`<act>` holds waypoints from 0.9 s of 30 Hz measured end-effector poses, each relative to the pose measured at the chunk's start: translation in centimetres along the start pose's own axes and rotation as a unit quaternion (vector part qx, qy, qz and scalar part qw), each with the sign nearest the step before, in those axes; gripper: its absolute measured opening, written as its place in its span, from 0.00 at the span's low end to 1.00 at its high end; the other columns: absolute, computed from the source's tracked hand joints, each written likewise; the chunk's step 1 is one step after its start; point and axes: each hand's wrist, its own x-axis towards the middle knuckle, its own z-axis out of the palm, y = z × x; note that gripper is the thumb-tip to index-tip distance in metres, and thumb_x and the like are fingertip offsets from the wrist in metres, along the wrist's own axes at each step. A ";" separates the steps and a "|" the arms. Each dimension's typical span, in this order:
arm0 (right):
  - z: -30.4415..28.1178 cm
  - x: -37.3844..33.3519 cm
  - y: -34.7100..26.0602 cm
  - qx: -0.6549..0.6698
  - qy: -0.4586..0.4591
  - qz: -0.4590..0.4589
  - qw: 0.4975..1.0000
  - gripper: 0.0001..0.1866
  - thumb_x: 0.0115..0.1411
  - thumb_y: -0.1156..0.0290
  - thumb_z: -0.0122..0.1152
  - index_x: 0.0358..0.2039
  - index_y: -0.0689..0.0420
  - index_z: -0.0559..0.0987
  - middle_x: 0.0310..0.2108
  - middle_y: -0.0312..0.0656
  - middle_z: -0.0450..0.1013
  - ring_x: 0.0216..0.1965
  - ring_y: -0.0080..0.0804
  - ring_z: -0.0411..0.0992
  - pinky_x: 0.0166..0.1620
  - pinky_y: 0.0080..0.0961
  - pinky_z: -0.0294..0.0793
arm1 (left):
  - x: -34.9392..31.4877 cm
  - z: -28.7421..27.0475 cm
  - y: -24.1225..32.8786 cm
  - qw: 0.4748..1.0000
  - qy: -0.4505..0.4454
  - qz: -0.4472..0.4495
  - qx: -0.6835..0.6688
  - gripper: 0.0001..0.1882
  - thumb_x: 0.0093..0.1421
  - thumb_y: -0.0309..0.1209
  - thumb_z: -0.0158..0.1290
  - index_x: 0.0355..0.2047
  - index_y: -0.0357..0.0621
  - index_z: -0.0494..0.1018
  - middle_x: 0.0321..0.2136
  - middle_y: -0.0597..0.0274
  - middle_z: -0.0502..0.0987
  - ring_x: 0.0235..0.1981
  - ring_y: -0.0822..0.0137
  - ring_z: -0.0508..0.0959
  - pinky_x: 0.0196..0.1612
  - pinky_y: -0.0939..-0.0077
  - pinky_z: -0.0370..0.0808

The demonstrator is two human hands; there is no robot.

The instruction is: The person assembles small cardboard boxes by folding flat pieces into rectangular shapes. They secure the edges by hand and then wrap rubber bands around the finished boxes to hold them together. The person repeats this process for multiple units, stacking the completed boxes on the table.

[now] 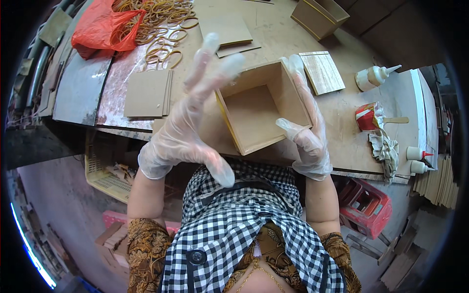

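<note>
An open-topped brown board box [289,97] sits at the table's near edge, its opening tilted toward me and its inside bare. A yellow strip runs along its left side. My right hand [311,144], in a clear thin glove, grips the right wall, with the thumb at the near rim and the fingers stretched along the outside. My left hand [181,132], gloved the same way, hovers left of the box with its fingers spread and slightly blurred. Nothing is in it. Beside the far right corner of the box lies a light wood-grained panel [322,73].
Flat board panels [146,94] are stacked at left, more [224,29] behind. Rubber bands [161,24] spill from a red bag [100,29]. Another box [320,19] stands far back. A glue bottle [371,78], a red tub [367,117] and a rag [385,149] are at right.
</note>
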 end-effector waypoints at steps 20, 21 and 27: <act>0.1 3.3 -2.8 -0.334 0.163 -0.146 0.917 0.22 0.62 0.74 0.58 0.57 0.65 0.73 0.61 0.51 0.69 0.64 0.48 0.66 0.66 0.40 0.62 | -2.8 3.5 0.7 0.980 0.150 -0.029 0.129 0.32 0.64 0.34 0.57 0.64 0.38 0.59 0.65 0.41 0.63 0.67 0.50 0.63 0.69 0.58 0.57; 0.8 3.3 -3.2 -0.380 0.156 -0.175 0.895 0.24 0.61 0.75 0.57 0.59 0.64 0.72 0.61 0.50 0.69 0.64 0.48 0.66 0.66 0.41 0.61 | -2.5 3.3 0.7 0.979 0.166 -0.040 0.108 0.30 0.66 0.34 0.55 0.64 0.38 0.59 0.65 0.41 0.63 0.67 0.50 0.62 0.69 0.58 0.56; 2.6 2.6 -3.3 -0.481 -0.022 -0.115 0.869 0.43 0.51 0.79 0.55 0.70 0.58 0.57 0.68 0.46 0.60 0.67 0.50 0.61 0.67 0.45 0.59 | 1.0 4.5 -0.5 0.987 0.143 -0.013 0.078 0.17 0.71 0.27 0.46 0.58 0.34 0.67 0.60 0.48 0.70 0.63 0.56 0.68 0.66 0.65 0.62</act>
